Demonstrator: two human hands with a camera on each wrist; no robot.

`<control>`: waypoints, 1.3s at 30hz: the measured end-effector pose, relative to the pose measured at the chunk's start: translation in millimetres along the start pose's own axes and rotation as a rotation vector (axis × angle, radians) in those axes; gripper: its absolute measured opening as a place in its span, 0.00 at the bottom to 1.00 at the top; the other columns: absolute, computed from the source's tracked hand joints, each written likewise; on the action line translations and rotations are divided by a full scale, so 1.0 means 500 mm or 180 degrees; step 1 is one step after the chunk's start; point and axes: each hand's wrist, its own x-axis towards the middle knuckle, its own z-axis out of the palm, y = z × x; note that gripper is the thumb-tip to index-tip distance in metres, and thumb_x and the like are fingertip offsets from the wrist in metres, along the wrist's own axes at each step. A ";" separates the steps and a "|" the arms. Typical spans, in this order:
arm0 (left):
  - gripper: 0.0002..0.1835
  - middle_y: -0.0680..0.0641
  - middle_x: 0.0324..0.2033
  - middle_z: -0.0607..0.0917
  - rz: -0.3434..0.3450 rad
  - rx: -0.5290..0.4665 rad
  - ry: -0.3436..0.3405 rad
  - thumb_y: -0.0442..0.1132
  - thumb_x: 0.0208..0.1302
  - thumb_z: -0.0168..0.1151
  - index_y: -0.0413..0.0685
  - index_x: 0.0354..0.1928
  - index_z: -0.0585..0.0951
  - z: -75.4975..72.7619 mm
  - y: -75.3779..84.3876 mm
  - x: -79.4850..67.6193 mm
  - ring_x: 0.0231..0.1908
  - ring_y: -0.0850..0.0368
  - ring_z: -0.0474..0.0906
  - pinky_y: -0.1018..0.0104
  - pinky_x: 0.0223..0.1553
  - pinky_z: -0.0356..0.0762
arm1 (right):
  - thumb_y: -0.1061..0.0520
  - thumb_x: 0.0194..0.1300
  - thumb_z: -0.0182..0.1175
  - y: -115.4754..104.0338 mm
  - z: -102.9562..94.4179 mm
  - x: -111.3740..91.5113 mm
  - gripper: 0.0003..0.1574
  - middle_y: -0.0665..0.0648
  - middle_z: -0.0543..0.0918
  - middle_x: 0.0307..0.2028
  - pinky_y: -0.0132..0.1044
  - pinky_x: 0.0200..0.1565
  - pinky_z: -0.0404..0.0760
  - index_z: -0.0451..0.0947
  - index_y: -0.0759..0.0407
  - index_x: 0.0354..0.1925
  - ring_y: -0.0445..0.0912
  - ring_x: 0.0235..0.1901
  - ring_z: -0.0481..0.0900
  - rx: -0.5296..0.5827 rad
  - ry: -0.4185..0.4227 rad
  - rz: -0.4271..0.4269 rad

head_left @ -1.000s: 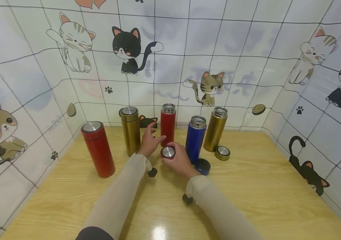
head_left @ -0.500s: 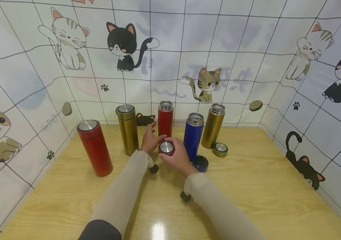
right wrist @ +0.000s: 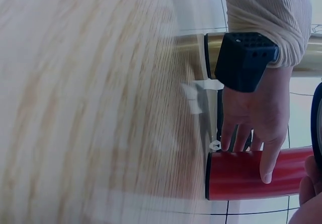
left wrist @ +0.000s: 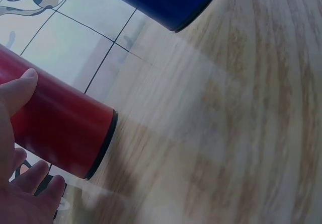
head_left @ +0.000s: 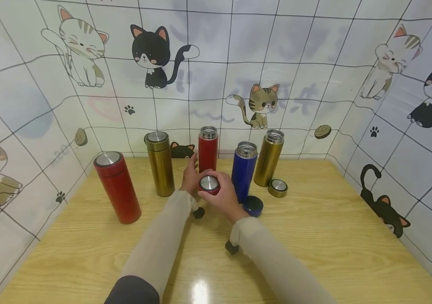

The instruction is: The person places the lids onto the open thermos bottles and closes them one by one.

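An uncapped red thermos bottle (head_left: 208,150) stands upright at the back, its steel mouth bare. My left hand (head_left: 191,176) is at its left side, thumb across the front and fingers loosely spread behind, as the left wrist view of the red bottle (left wrist: 65,123) shows. Whether the palm touches it, I cannot tell. In front of that bottle, my right hand (head_left: 225,194) holds a red lid (head_left: 209,184) with a silver top, thumb and fingers around its rim. Only a dark edge of the lid (right wrist: 318,128) shows in the right wrist view.
Right of the hands are an open blue bottle (head_left: 244,171) with its blue lid (head_left: 253,206), and an open gold bottle (head_left: 269,158) with its gold lid (head_left: 278,188). To the left stand a capped gold bottle (head_left: 160,164) and a larger capped red bottle (head_left: 118,188).
My left hand has come closer to the uncapped red bottle. My right hand has carried the red lid slightly up and toward it. The head view has shifted a little.
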 end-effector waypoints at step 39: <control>0.35 0.44 0.63 0.74 0.0308 0.0096 -0.0221 0.33 0.61 0.68 0.52 0.69 0.66 -0.046 -0.012 -0.035 0.59 0.46 0.74 0.54 0.57 0.74 | 0.48 0.55 0.73 -0.014 -0.017 0.017 0.38 0.55 0.78 0.54 0.46 0.52 0.75 0.74 0.60 0.60 0.47 0.51 0.69 -0.0211 0.0200 -0.0252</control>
